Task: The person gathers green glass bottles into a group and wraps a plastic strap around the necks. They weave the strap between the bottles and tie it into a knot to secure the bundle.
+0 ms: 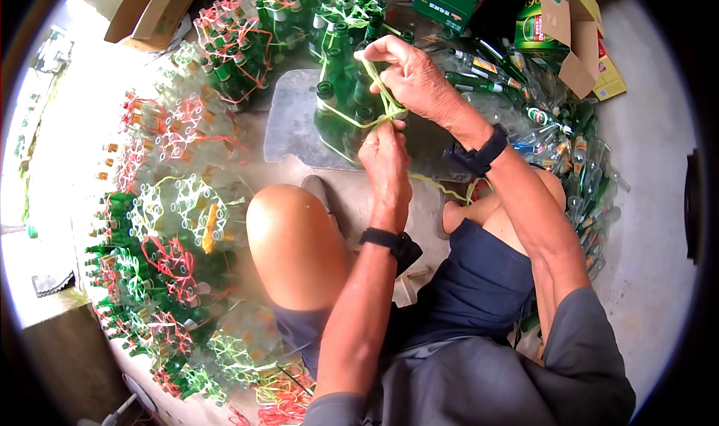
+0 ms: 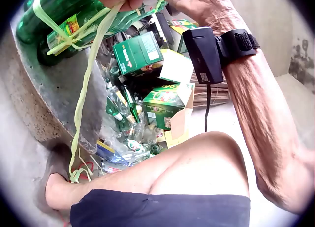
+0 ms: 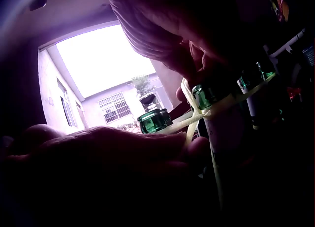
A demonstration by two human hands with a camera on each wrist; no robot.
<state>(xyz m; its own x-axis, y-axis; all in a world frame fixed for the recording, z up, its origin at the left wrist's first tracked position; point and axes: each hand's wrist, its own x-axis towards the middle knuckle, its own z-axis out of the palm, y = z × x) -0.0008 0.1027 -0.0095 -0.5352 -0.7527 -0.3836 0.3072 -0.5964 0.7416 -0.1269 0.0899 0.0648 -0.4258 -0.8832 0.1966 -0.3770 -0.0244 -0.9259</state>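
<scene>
A cluster of green glass bottles (image 1: 341, 100) stands upright on a grey board (image 1: 290, 119) in front of the person's knees. Pale yellow-green plastic twine (image 1: 344, 116) runs round the bottle necks and meets at a crossing on the near side. Right at that crossing, my left hand (image 1: 386, 160) pinches the twine between thumb and fingers. My right hand (image 1: 421, 83) is higher, over the right-hand bottles, with curled fingers gripping a raised length of the same twine. In the left wrist view, a long loose tail of twine (image 2: 84, 96) hangs towards the floor.
Many bottle bundles tied with red (image 1: 172, 265) and green twine crowd the left side. Loose bottles (image 1: 554, 119) lie heaped on the right, below opened cardboard boxes (image 1: 550, 32). Another carton (image 1: 153, 14) is at the back left. Red and yellow twine (image 1: 284, 396) lies near the left elbow.
</scene>
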